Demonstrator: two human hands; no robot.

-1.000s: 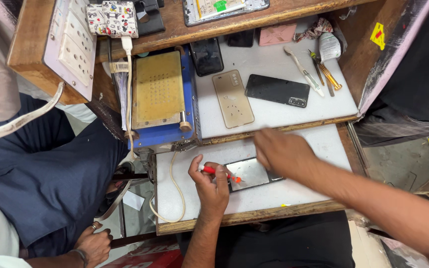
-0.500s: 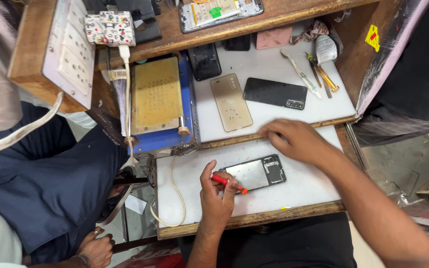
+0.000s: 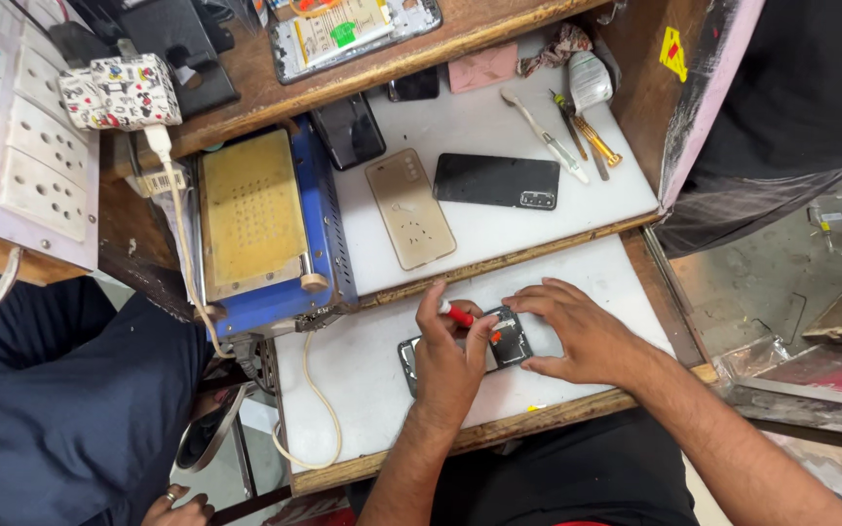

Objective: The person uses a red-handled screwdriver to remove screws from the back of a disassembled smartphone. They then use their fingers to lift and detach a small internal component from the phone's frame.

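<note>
The left hand (image 3: 448, 360) pinches a small red-handled screwdriver (image 3: 459, 315) between thumb and fingers, its tip down on an opened dark smartphone (image 3: 512, 343) lying flat on the white lower work board (image 3: 363, 390), while the right hand (image 3: 577, 331) rests spread and loose on the phone's right end, pressing it down without gripping. On the upper white tray (image 3: 499, 234) lie a smooth gold phone back cover (image 3: 409, 208), a glossy black phone (image 3: 496, 181) and thin metal tools (image 3: 567, 131), beside a blue heating plate with a brass-coloured top (image 3: 255, 229).
</note>
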